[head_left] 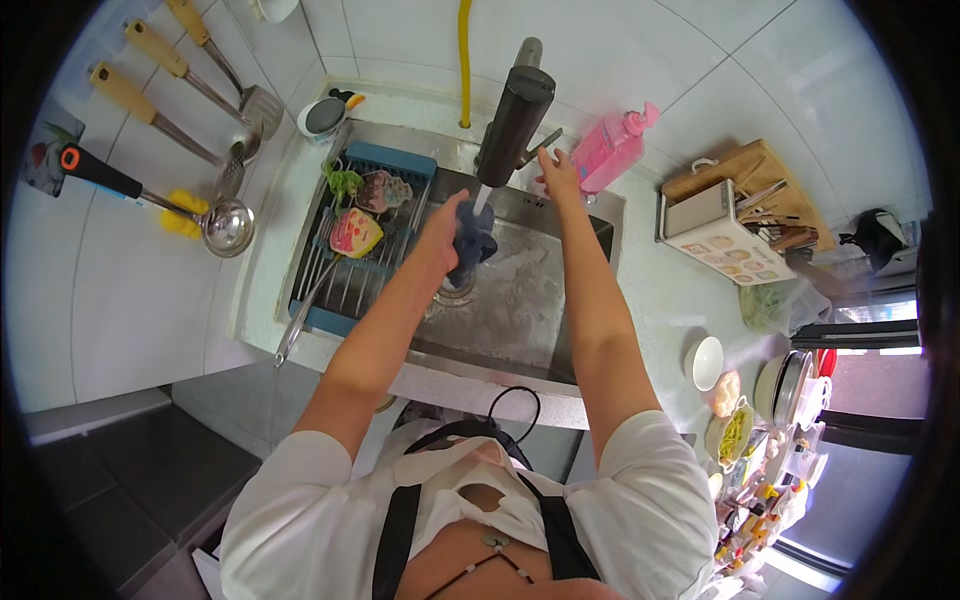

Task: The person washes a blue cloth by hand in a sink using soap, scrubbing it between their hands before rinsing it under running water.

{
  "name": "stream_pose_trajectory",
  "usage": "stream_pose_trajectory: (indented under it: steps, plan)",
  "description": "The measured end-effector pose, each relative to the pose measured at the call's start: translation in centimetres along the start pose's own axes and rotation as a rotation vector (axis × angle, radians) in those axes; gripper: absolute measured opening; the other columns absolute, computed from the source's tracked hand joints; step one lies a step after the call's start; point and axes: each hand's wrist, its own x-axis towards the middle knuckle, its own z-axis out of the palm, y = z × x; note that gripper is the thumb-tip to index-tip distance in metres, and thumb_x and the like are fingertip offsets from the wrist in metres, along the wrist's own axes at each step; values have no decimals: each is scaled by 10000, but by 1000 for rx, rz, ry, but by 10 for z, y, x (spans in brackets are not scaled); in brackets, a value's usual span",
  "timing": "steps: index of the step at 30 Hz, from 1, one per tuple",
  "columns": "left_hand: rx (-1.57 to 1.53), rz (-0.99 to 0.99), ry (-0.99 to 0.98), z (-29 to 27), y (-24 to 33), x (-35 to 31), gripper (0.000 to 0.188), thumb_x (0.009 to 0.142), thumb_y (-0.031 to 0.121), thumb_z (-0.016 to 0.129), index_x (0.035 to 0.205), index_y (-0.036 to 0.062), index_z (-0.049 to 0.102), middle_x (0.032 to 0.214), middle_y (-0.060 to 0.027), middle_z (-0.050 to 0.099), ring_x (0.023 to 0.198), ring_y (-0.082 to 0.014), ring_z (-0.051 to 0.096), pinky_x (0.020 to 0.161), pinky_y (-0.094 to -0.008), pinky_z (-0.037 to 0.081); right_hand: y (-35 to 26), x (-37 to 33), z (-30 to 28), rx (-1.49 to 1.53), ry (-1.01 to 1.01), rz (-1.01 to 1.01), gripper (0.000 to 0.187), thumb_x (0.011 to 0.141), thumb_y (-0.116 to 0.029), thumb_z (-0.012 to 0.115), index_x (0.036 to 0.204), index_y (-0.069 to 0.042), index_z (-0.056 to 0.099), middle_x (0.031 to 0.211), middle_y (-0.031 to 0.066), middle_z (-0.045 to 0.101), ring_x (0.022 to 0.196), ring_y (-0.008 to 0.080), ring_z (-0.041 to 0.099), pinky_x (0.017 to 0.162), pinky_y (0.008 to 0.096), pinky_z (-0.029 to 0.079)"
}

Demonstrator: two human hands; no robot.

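My left hand (440, 238) is closed on a dark blue wet cloth (474, 246), bunched over the sink basin (520, 300). Water runs onto it from the black tap (518, 118). On the tap's right side a small lever (541, 145) sticks out, and my right hand (560, 178) is right beside it. The fingers of that hand are stretched and apart, with the tips at or very near the lever; contact is hard to make out. A pink pump bottle (608, 150) stands just right of my right hand.
A blue-edged drying rack (345, 318) spans the sink's left side, holding colourful sponges (356, 233) and a long metal handle (305, 312). Ladles and turners (229, 227) hang on the left wall. A knife holder (715, 235) and white bowl (704, 363) stand to the right.
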Motion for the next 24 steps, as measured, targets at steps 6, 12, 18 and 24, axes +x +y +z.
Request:
stream_pose_trajectory:
  steps: [6,12,18,24]
  plan:
    - [-52,-58,-12,7,0,-3,287,805,344,507,740,68,549,593,-41,526,464,-166,487,464,-304,424,-18,16,19,-3,-107,84,538,789,-357,495,1118,59,402,795,155,587,480,187,579,438,275,466]
    - [-85,-91,-145,-2,-2,5,285,811,340,493,739,68,536,570,-27,501,433,-151,452,427,-277,388,-21,11,34,48,-39,68,285,820,-243,418,885,31,460,635,142,564,424,216,568,399,322,463]
    - [14,-51,-67,4,2,-3,296,817,346,481,766,60,539,570,-23,500,446,-139,452,423,-274,373,-27,12,34,-168,63,-23,294,830,-242,399,852,33,498,600,180,559,436,251,571,426,345,471]
    - [49,-26,35,13,4,-10,291,824,335,477,754,56,524,568,-20,485,443,-128,435,421,-265,358,-27,15,31,-260,45,-57,321,830,-236,387,822,59,513,631,204,575,466,276,585,474,368,480]
